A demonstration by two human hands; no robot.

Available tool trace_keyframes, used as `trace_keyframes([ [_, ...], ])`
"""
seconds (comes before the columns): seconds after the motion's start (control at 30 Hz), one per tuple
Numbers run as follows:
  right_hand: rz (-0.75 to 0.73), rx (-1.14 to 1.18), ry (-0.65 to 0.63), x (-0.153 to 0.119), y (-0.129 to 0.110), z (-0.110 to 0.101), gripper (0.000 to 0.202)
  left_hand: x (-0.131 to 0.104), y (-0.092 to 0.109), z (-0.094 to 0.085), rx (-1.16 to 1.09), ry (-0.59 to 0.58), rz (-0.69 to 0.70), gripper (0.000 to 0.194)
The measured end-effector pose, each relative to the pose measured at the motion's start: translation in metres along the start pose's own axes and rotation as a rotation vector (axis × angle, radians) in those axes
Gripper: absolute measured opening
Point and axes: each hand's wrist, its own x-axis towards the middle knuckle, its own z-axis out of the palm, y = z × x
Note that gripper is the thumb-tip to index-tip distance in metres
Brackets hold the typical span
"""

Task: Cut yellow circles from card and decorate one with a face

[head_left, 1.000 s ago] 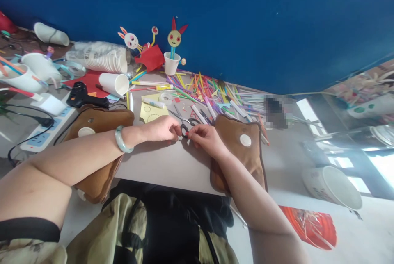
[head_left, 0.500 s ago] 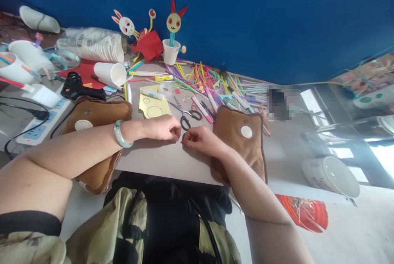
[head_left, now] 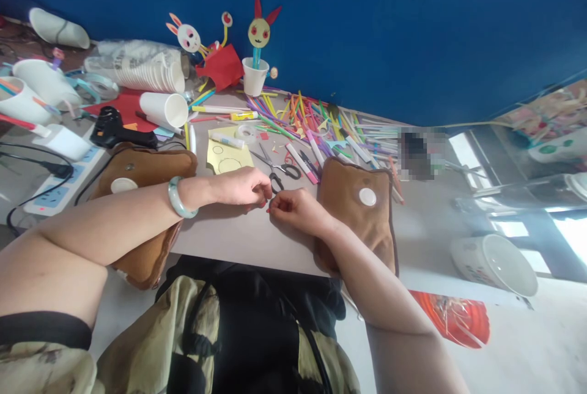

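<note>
My left hand point(head_left: 241, 187), with a pale green bangle point(head_left: 180, 197) at its wrist, hovers over the table's front part, fingers curled together. Facing it closely, my right hand point(head_left: 297, 207) has thumb and fingers pinched. Tiny red spots show at the fingertips of both hands; whether these are nails or a small red piece, I cannot make out. Just beyond the hands lie black-handled scissors point(head_left: 276, 175), blades pointing away. Yellow paper point(head_left: 229, 164) with drawn circles rests past my left hand, a capped marker point(head_left: 228, 139) on top. A tape roll point(head_left: 246, 133) is beside it.
Brown hot-water bags point(head_left: 355, 198) lie under both forearms. Straws point(head_left: 298, 115) and markers cover the back. A glue gun point(head_left: 119, 129), power strip point(head_left: 64, 183) and paper cups point(head_left: 165, 111) sit left. Rabbit-faced cup figures stand against the blue wall. A white bowl point(head_left: 498, 264) is at right.
My left hand has lifted slightly and its fingers have loosened a little. My right hand has shifted slightly left, still pinched. The things on the table stay put.
</note>
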Motion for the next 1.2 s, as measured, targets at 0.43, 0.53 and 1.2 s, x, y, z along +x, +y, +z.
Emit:
trace_keyframes([
  [0.43,-0.038,-0.027,0.019,0.0,-0.001,0.002,0.007,0.0,-0.001,0.005,0.184,0.075,0.165,0.014],
  [0.53,-0.074,-0.032,0.026,0.0,0.0,0.0,0.007,0.001,-0.003,0.004,0.164,0.081,0.179,0.017],
  [1.2,-0.118,-0.006,0.172,0.008,0.005,0.013,0.018,-0.002,-0.003,0.002,-0.099,0.051,-0.001,0.039],
])
